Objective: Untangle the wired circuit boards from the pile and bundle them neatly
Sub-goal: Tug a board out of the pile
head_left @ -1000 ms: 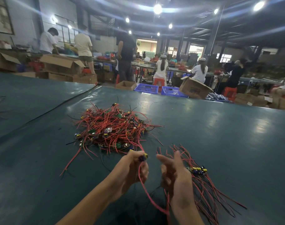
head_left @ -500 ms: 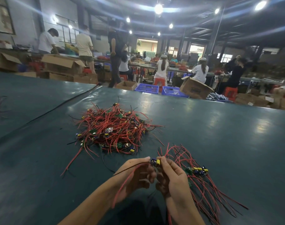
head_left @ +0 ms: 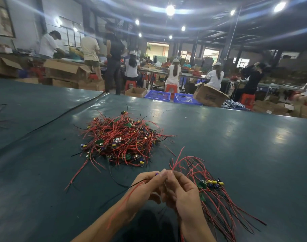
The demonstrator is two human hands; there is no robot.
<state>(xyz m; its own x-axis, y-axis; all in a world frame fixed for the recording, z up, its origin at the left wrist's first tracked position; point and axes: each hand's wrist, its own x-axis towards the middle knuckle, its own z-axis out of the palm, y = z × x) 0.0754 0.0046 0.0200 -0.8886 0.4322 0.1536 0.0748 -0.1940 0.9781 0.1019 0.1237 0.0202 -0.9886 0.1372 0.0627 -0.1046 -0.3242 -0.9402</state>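
Red tangle: the pile (head_left: 121, 142) of wired circuit boards lay on the dark green table (head_left: 236, 145), a dense knot of red and black leads with small green boards and yellow-and-blue parts showing through.
Held piece: one board (head_left: 156, 174), seen only as a blue speck between the fingertips, was raised off the table on the near side of the pile, just short of its front edge.
Left hand: the left hand (head_left: 145, 189), nearer than the pile, had its fingers curled and pinched the board at the tips. A red lead (head_left: 124, 203) and a black lead (head_left: 135, 185) trailed back across its wrist.
Right hand: the right hand (head_left: 182, 194) touched the left, its curled fingers closing on the same piece from the other side.
Sorted set: the bundle (head_left: 217, 198) lay nearer than the pile and to its right, clear of it, with its boards gathered together and its leads fanned out both ways.
Done: several boards appeared to be out of the pile and laid side by side.
Left: most of the pile looked untouched. The held board had yet to join the bundle, and no tie was visible on the bundle, though the view there was too cluttered to be sure.
Beyond the pile: cardboard boxes (head_left: 209, 95) and blue crates (head_left: 157, 95) stood past the table's far edge.
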